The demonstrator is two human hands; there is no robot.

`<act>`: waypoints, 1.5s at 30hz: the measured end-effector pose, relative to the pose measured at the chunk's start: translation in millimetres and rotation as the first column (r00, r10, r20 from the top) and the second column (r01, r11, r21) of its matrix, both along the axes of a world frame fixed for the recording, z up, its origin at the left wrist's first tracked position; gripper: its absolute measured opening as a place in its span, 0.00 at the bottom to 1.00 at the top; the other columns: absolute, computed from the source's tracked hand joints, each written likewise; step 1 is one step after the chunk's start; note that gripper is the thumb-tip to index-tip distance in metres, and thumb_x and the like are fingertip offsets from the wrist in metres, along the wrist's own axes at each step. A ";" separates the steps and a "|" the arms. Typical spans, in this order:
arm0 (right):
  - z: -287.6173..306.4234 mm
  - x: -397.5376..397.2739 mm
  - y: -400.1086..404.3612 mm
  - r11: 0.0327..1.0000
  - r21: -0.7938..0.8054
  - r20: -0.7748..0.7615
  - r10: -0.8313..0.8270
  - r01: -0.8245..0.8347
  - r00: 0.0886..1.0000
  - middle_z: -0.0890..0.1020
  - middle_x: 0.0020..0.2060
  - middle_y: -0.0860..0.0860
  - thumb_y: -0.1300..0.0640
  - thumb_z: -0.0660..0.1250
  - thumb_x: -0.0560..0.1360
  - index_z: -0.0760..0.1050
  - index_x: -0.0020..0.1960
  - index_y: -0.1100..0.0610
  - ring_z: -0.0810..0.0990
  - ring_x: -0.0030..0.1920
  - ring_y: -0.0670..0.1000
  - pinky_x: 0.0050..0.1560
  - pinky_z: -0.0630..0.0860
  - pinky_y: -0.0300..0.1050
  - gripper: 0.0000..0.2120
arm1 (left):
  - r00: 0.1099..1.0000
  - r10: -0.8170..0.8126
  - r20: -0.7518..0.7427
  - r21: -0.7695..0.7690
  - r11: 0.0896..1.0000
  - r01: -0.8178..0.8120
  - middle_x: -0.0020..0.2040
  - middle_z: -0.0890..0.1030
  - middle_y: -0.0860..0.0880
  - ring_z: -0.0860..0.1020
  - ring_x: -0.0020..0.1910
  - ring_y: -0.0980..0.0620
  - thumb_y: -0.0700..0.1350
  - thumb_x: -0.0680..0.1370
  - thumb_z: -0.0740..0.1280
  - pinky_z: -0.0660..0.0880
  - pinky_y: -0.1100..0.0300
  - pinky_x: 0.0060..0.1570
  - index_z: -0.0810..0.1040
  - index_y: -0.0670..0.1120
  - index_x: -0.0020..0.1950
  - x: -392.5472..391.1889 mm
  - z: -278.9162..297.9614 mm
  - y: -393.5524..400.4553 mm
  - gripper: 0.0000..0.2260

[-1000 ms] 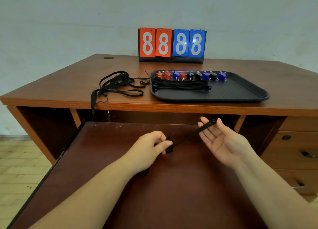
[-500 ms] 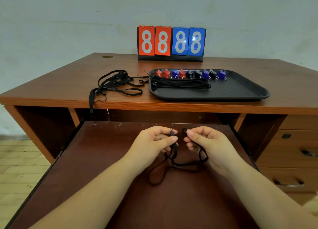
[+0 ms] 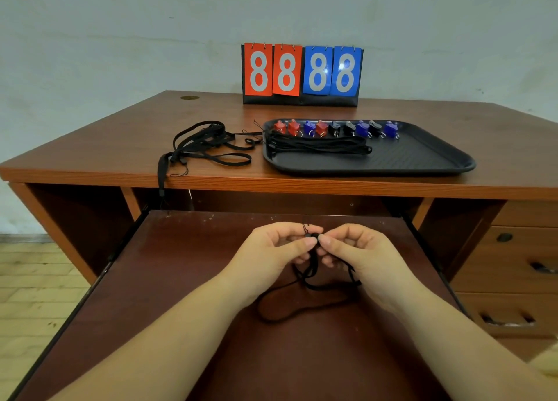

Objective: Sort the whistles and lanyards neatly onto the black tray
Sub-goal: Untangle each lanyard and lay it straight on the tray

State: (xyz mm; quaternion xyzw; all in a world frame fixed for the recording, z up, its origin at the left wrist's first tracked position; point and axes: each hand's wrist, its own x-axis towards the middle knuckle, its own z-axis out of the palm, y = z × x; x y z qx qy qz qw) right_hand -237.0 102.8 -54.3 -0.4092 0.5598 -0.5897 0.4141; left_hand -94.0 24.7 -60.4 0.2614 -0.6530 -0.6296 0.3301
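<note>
Desk (image 3: pixel 90 147), tray (image 3: pixel 422 162), loose lanyards (image 3: pixel 205 144), scoreboard (image 3: pixel 302 71)

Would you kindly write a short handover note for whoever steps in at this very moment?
Left hand and right hand: both pinch one black lanyard above the pull-out shelf; its loop trails onto the shelf.
Done: nine whistles stand in a row at the back of the black tray, with a bundle of folded lanyards in front of them.
Left: fold and tray the held lanyard, then the tangled pile on the desk, one end hanging over the edge.
</note>
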 end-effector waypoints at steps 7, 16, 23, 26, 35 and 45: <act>-4.4 -1.3 0.0 1.000 0.018 -0.253 0.012 -0.008 0.967 0.86 0.41 0.49 0.54 0.66 0.75 0.80 0.49 0.54 0.83 0.45 0.46 0.50 0.76 0.36 0.06 | 0.999 0.020 -0.036 0.017 1.000 -0.019 0.34 0.82 0.51 0.79 0.33 0.59 0.35 0.74 0.68 0.76 0.67 0.37 0.81 0.45 0.46 -1.4 0.5 0.8 0.06; -5.6 1.5 -1.3 0.987 0.062 -0.411 0.158 -0.146 0.898 0.76 0.28 0.45 0.60 0.59 0.80 0.74 0.56 0.49 0.75 0.30 0.40 0.40 0.72 0.30 0.10 | 0.979 0.193 -0.057 -0.001 0.981 -0.194 0.31 0.81 0.51 0.79 0.31 0.58 0.36 0.72 0.71 0.75 0.68 0.34 0.80 0.44 0.41 -0.7 -3.6 -6.0 0.03; 2.2 -25.8 -0.8 0.973 0.227 -0.545 0.171 -0.053 0.821 0.68 0.24 0.44 0.51 0.58 0.80 0.81 0.45 0.45 0.70 0.25 0.40 0.37 0.74 0.37 0.13 | 0.900 0.416 -0.127 0.125 0.907 -0.402 0.30 0.81 0.52 0.79 0.32 0.59 0.39 0.73 0.70 0.78 0.67 0.37 0.79 0.45 0.42 15.3 0.0 -31.0 0.02; 0.6 -37.7 -1.3 0.970 0.242 -0.521 0.146 -0.018 0.841 0.68 0.23 0.43 0.50 0.60 0.79 0.82 0.42 0.48 0.70 0.26 0.43 0.36 0.74 0.39 0.14 | 0.870 0.478 -0.122 0.149 0.875 -0.460 0.34 0.81 0.51 0.80 0.35 0.58 0.40 0.74 0.69 0.78 0.67 0.37 0.80 0.46 0.43 24.6 -0.8 -40.9 0.01; 0.6 -49.0 -3.2 0.993 0.098 -0.209 -0.038 0.059 0.977 0.76 0.32 0.50 0.64 0.61 0.78 0.80 0.48 0.56 0.73 0.29 0.42 0.39 0.81 0.38 0.10 | 0.830 0.541 -0.137 0.193 0.836 -0.513 0.37 0.81 0.49 0.81 0.38 0.56 0.40 0.74 0.69 0.77 0.66 0.39 0.80 0.46 0.44 33.8 -0.5 -50.1 0.02; 13.3 -53.4 1.5 0.948 -0.055 -0.198 -0.319 0.314 0.927 0.84 0.31 0.53 0.63 0.73 0.69 0.81 0.38 0.60 0.81 0.30 0.46 0.37 0.80 0.36 0.01 | 0.812 0.569 -0.126 -0.105 0.807 -0.582 0.38 0.83 0.47 0.83 0.40 0.53 0.38 0.72 0.72 0.79 0.67 0.41 0.80 0.46 0.43 37.4 15.9 -46.8 0.04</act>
